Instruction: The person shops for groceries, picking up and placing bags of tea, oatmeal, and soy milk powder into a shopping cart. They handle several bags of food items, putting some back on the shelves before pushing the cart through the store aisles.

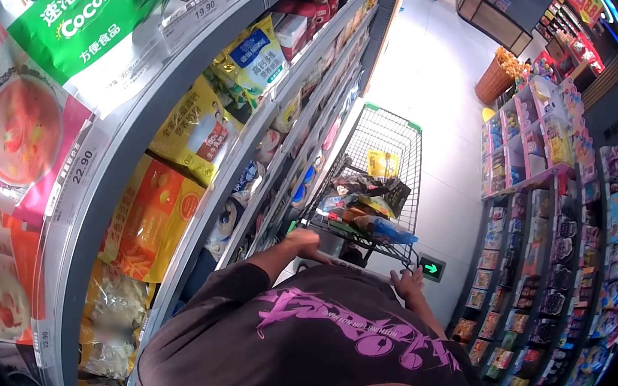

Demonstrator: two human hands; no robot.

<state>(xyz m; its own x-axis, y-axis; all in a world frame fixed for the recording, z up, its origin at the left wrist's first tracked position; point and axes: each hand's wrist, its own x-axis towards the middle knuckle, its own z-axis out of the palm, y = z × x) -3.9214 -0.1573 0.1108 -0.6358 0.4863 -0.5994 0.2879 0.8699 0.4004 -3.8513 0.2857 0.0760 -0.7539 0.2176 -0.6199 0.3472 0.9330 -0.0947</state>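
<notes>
A wire shopping cart (394, 120) with green corners stands in the aisle in front of my body. My left hand (302, 243) is closed round the left end of its handle (353, 265). At the handle's right end, my right hand (409, 282) has its fingers bent over the bar. Several packaged goods lie in the cart, among them a yellow packet (382, 164), dark bags (355, 184) and a blue packet (389, 230). Their exact kinds are hard to make out.
Close on my left rises a shelf (115, 142) of food bags, including a green coconut powder bag (95, 8). Hanging packets fill a rack (524, 291) on the right. Farther along stand a pink display (529, 141) and a wicker basket (497, 77). A green arrow sign (431, 268) marks the floor.
</notes>
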